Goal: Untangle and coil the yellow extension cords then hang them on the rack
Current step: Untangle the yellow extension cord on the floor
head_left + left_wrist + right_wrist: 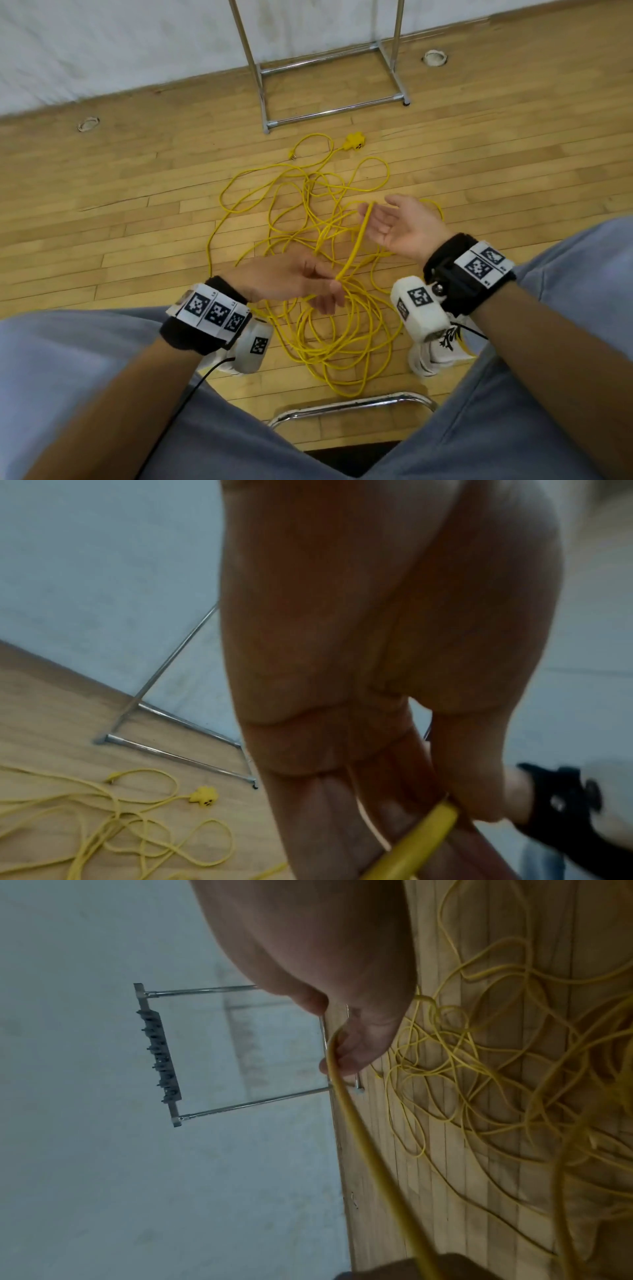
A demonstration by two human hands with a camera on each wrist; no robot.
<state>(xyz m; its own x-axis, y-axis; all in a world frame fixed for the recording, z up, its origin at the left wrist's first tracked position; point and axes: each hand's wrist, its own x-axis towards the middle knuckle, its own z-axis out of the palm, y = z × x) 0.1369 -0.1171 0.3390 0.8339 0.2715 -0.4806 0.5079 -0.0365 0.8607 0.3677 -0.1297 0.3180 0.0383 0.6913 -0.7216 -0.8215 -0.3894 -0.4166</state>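
Between our knees, head view: left hand [291, 279] pinches a strand of the yellow cords [325, 240]; right hand [399, 222] lies palm-up, fingers loose, the strand draped over it. Most cord sits tangled on the floor, the rack [329, 65] beyond. We judge coiling barely begun; next, draw slack. Left wrist view confirms the pinch. Right wrist view alone shows the rack's hooks [159, 1056].

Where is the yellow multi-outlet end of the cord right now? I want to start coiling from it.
In the head view the multi-outlet end lies on the wood floor beyond the tangled cord, just in front of the rack base.
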